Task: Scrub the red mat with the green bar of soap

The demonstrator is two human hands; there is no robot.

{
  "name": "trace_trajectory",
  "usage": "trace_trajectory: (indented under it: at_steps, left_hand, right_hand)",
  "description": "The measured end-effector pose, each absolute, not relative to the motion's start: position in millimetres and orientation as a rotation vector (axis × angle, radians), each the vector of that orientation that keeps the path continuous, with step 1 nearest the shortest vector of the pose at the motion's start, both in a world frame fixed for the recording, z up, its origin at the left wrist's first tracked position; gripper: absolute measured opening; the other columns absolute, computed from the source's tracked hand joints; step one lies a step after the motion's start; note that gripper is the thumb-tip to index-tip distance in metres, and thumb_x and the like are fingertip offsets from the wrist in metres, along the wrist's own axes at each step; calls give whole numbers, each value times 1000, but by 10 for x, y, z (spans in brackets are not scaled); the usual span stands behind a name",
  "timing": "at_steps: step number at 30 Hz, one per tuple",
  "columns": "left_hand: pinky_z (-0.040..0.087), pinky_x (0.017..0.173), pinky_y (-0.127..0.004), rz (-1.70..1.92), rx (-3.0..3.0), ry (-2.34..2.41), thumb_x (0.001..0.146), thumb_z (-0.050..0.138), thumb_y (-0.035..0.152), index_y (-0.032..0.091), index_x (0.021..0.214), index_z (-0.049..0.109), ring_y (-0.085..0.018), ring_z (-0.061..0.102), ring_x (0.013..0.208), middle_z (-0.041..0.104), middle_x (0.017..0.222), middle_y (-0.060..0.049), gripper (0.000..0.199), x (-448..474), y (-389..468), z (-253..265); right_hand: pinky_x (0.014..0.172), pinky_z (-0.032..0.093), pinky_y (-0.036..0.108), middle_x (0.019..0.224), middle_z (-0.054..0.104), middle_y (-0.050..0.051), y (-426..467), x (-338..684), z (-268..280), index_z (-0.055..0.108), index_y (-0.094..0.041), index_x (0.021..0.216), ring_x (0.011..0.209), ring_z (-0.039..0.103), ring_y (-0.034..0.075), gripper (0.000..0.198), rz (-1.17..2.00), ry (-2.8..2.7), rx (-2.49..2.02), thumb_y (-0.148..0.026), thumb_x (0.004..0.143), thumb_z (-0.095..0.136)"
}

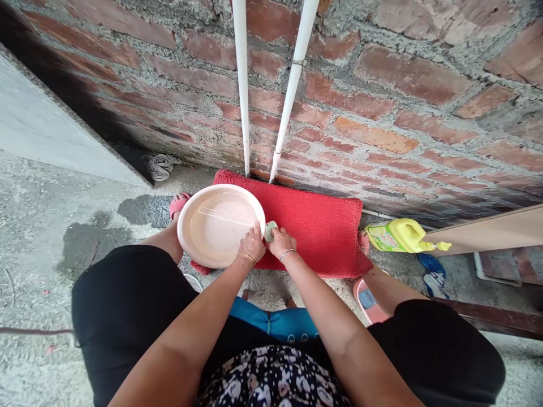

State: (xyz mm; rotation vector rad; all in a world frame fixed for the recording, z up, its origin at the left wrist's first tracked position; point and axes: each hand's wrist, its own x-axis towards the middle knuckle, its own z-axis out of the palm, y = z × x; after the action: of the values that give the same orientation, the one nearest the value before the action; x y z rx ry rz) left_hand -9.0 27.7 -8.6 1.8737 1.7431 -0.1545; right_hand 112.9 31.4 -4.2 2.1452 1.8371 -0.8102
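Note:
A pale pink round basin (218,257) with clear water in it stands on the left part of a red, rough-textured mat or pad (322,226). My left hand (251,244) is closed over the basin's right rim, with its fingers at the inner side. Just right of that rim, my right hand (280,243) grips a small pale green rounded object (270,230) whose kind I cannot make out. The green object is close beside the basin, above the red surface. My two hands are almost touching.
A yellow bottle (399,235) lies on its side at the right, near a leaning board (487,229). Two white pipes (241,85) run down the brick wall (360,73). A grey rag (160,166) lies by the wall. Wet patches (91,240) mark the concrete floor.

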Motion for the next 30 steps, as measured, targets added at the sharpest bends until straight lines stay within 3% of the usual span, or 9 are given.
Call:
trace_trajectory:
  at_steps: [7, 14, 17, 22, 25, 30]
  left_hand:
    - [42, 89, -37, -185, 1873, 1747, 77, 36, 11, 14, 147, 2, -25, 49, 113, 46, 128, -17, 77, -81, 276, -38]
    - [43, 90, -37, -171, 1872, 1750, 78, 36, 11, 16, 147, 1, -25, 49, 113, 46, 127, -16, 78, -83, 272, -7]
    - [42, 90, -36, -178, 1873, 1752, 77, 37, 12, 16, 147, 1, -24, 48, 113, 45, 129, -16, 79, -79, 276, -24]
    - [42, 91, -36, -169, 1869, 1761, 78, 37, 12, 15, 147, 3, -24, 49, 113, 45, 130, -16, 77, -77, 275, -48]
    - [42, 90, -36, -176, 1868, 1763, 78, 39, 16, 16, 147, 2, -24, 49, 112, 48, 127, -15, 78, -80, 275, -49]
    - [42, 90, -35, -176, 1872, 1759, 78, 39, 14, 16, 147, 1, -24, 50, 112, 48, 126, -16, 78, -81, 278, -20]
  right_hand:
    - [77, 42, 33, 110, 55, 6, 153, 2188, 40, 52, -26, 112, 98, 57, 22, 48, -757, 1467, 2326, -53, 72, 56]
    - [79, 41, 36, 116, 52, 14, -196, 3280, 184, 51, -19, 114, 107, 53, 27, 52, -615, 1026, 2465, -54, 75, 53]
    - [77, 41, 34, 113, 53, 11, -183, 2985, 171, 52, -22, 112, 101, 56, 25, 50, -609, 1122, 2458, -55, 75, 53]
    - [71, 42, 29, 107, 55, 4, -120, 1658, 62, 54, -28, 107, 91, 58, 20, 45, -828, 1631, 2212, -55, 71, 58]
    - [72, 42, 30, 106, 56, 6, -153, 1023, 14, 54, -28, 109, 93, 58, 22, 47, -879, 1855, 2009, -52, 69, 62]
    - [76, 41, 31, 111, 54, 7, -234, 1276, 0, 54, -26, 110, 100, 55, 24, 46, -812, 1868, 1995, -46, 69, 63]
